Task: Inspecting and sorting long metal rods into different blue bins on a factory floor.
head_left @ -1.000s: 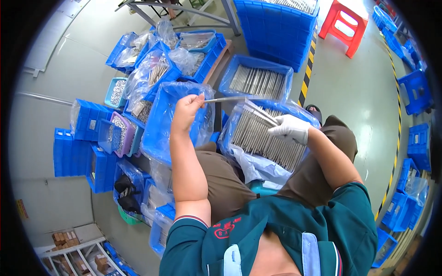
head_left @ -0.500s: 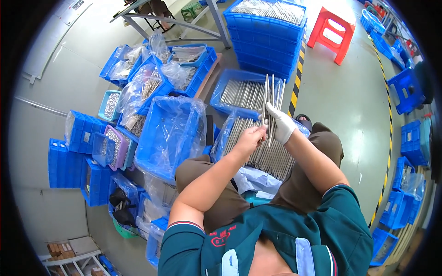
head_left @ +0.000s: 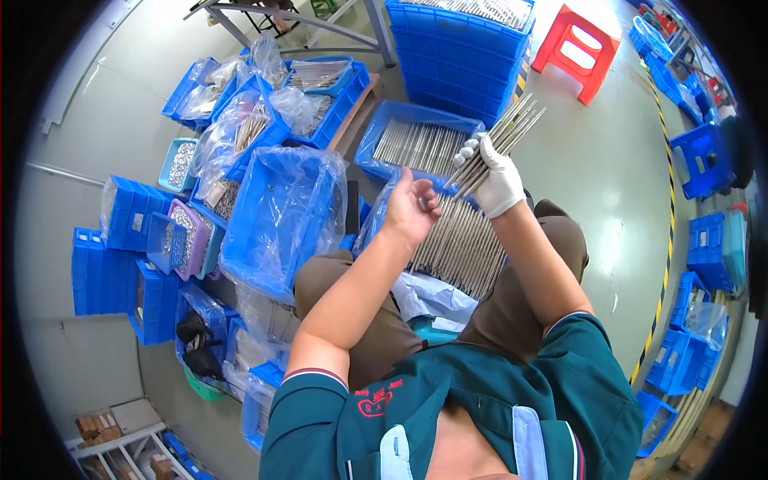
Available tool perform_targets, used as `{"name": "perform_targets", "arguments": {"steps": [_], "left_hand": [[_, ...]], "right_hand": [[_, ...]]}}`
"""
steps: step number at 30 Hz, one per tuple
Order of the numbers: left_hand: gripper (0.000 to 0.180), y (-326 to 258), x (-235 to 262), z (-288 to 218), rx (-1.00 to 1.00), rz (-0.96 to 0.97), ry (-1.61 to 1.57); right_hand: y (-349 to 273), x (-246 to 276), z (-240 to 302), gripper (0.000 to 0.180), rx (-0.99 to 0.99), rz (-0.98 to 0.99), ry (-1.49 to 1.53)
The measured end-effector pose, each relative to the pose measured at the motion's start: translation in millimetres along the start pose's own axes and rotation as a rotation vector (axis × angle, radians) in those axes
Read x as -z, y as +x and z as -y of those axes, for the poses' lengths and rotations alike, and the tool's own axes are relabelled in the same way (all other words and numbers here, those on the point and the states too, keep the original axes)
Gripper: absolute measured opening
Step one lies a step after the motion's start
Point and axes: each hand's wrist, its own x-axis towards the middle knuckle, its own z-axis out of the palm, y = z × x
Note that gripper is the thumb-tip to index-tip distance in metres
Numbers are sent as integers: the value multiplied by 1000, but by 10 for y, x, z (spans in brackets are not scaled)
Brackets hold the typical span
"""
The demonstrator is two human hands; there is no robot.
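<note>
Grey floor [head_left: 592,240], right of and below the grips. Red stool [head_left: 605,66], beyond my right grip [head_left: 498,182]. Stacked blue crates [head_left: 456,76], beyond both grips. Plastic-lined blue bin [head_left: 272,228], left of my left grip [head_left: 412,212]. Rows of metal rods [head_left: 464,248], below the grips.

Right, white-gloved: closed around a bundle of slender rods [head_left: 514,122], slanting away rightward. Left, bare: half open, fingers curled, holding nothing, near the bundle's lower ends.

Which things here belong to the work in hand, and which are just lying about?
In the work:
- metal rods, held in the gloved right hand
- more rods, in rows below the hands
- bare left hand, open beside them

Seemingly just lying about:
- red stool
- purple basket
- stacked blue crates
</note>
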Motion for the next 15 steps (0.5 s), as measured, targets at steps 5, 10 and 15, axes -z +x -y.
{"name": "perform_targets", "arguments": {"steps": [5, 10, 15], "left_hand": [[52, 4, -328, 66, -32, 112, -180], [62, 112, -302, 22, -66, 99, -221], [9, 335, 59, -58, -68, -278, -8]], "right_hand": [[-282, -363, -382, 20, 30, -116, -277], [-363, -430, -505, 14, 51, -51, -476], [-293, -363, -306, 17, -88, -104, -865]]}}
